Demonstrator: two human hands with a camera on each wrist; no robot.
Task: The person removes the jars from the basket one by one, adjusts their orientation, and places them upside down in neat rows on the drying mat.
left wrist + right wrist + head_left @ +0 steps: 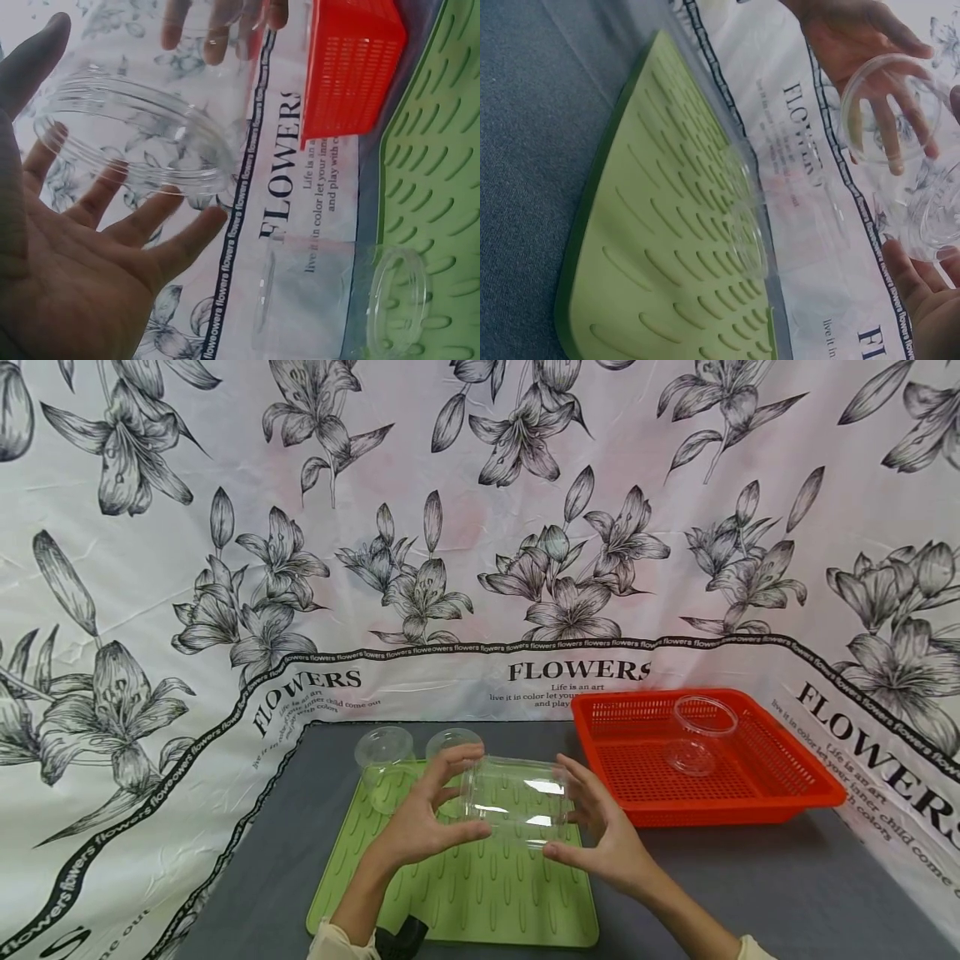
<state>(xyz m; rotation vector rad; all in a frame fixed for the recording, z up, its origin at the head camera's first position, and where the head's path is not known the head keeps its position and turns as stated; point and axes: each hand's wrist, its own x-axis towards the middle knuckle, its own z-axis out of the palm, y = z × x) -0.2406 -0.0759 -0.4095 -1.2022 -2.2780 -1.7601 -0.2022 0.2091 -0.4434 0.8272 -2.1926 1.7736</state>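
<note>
A clear plastic jar [517, 793] lies sideways between my two hands, raised over the green mat [480, 893]. My left hand [426, 822] grips its left end, thumb below and fingers above; the left wrist view shows the threaded rim [135, 142] at these fingers. The other end is gripped by my right hand [603, 831], thumb low and fingers partly behind the clear wall. In the right wrist view, the left hand's fingers show through the jar's round mouth [889, 109].
Two more clear jars, a left one [384, 752] and a right one [450, 739], stand at the mat's back left. A red plastic basket [720, 814] at the back right holds another clear jar [701, 718]. A flower-printed cloth [420, 685] hangs behind the grey table [255, 877].
</note>
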